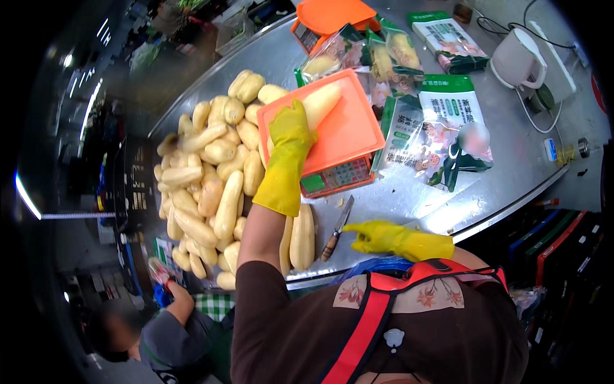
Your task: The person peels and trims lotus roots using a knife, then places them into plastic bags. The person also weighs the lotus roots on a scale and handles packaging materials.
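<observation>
My left hand (pixel 291 127), in a yellow rubber glove, rests on an orange weighing scale's tray (pixel 352 129), its fingers at a pale lotus root section (pixel 322 104). Whether it grips that piece cannot be told. Another pale piece shows partly under the wrist. My right hand (pixel 376 237), gloved alike, is low over the steel table, its index finger pointing towards a wooden-handled knife (pixel 338 229). Nothing shows in that hand, but its other fingers look curled. Left of the scale lies a large heap of peeled lotus root (pixel 218 187), and two long pieces (pixel 302 237) lie left of the knife.
Green and white printed bags (pixel 451 103) lie right of the scale, with filled bags (pixel 400 50) behind. A second orange scale (pixel 336 17), a bag stack (pixel 446 36) and an electric kettle (pixel 515 57) stand further back. A co-worker (pixel 177 336) is at the lower left.
</observation>
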### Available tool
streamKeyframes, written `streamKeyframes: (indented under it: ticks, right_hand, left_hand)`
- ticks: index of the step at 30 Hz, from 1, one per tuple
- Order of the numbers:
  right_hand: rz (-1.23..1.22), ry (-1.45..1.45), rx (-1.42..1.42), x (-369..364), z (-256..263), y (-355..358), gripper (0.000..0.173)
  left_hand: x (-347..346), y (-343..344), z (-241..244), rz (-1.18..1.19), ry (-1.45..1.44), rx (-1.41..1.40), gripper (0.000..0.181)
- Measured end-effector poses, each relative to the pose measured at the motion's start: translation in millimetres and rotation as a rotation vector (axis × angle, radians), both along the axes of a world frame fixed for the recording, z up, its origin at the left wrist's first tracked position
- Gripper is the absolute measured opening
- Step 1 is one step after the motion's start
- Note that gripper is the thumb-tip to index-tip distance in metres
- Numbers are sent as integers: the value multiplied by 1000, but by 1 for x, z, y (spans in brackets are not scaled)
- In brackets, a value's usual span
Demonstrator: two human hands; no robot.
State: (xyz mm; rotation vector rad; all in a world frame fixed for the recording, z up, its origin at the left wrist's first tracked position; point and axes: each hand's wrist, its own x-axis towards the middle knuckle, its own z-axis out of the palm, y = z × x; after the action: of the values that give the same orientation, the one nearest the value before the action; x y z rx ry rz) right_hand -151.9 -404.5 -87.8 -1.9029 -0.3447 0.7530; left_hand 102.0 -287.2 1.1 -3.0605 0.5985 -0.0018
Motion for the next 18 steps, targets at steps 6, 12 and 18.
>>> streamKeyframes:
  ticks: [6,12,18]
  right_hand:
    - [133,21,-40,10,-42,42,61]
    - [46,-16,-69,13,-58,44,47]
    - [-228,-100,-153,-10,-53,-1,39]
  left_hand:
    - [16,20,-4,-142,65,-316,90]
    - [61,153,48,230,-38,-743,56]
    - [33,234,72,495,-2,-1198,47]
